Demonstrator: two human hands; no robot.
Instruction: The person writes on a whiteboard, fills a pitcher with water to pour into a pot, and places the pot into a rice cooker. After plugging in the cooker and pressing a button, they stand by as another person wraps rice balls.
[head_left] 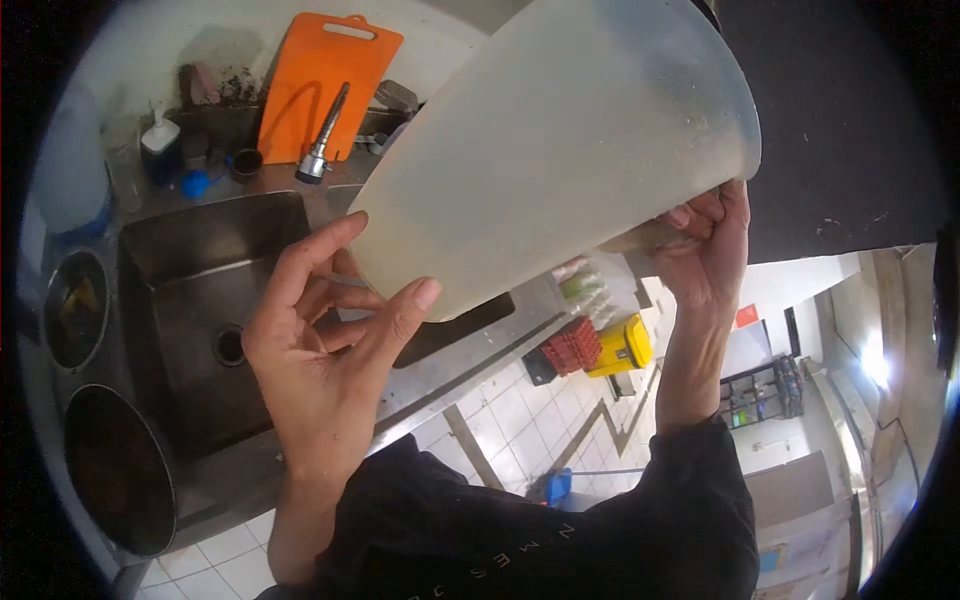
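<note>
While the left hand (330,340) grips its narrow end and the right hand (705,245) holds its wide rim, the cloudy tub (560,150) is aloft at one o'clock, not yet set down.

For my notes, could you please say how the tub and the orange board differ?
The tub is cloudy white, the board orange. The tub is deep and rounded, the board flat and oblong. The tub is held tilted by the left hand and right hand; the board leans by the wall.
</note>
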